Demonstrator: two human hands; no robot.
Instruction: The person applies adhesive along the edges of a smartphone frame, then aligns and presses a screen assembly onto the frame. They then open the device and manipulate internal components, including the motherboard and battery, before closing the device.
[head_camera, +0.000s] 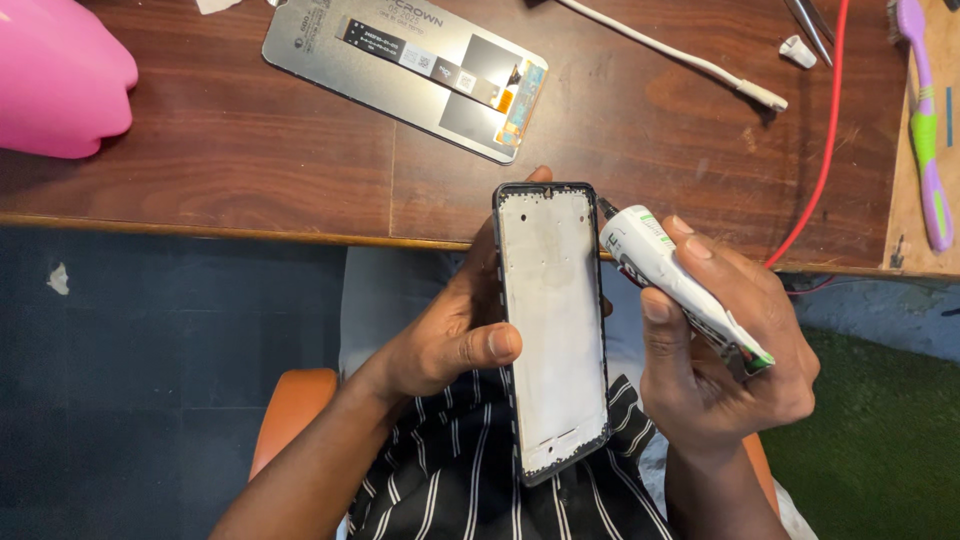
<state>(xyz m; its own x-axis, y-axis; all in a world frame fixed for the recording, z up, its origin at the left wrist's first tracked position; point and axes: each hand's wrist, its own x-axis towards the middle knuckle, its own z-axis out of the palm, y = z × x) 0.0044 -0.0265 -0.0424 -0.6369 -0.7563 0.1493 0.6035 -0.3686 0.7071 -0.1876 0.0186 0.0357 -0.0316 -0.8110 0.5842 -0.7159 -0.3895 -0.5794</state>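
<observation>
**Phone frame in your left hand, glue tube in your right**

Your left hand grips a phone frame from its left side, thumb pressed on the near edge and fingertips wrapped behind, one showing above the top edge. The frame is held upright over your lap, its top reaching just past the table's front edge. It has a black rim around a pale, whitish inner plate that looks smudged and dull, with dark specks of residue along the border, thickest at the bottom corners.

Your right hand is closed around a small white glue tube, thumb and forefinger pinching its body. The tube is creased and flattened at its tail, and its dark nozzle touches the frame's upper right edge.

On the wooden table beyond, a replacement screen lies face down, metal back and ribbon connector up, well apart from the frame. A white cable and a red wire run across the right side, with a purple toothbrush at the far right, a small white cap near tweezers, and a pink object at the left corner. Nothing lies between your hands and the frame.
</observation>
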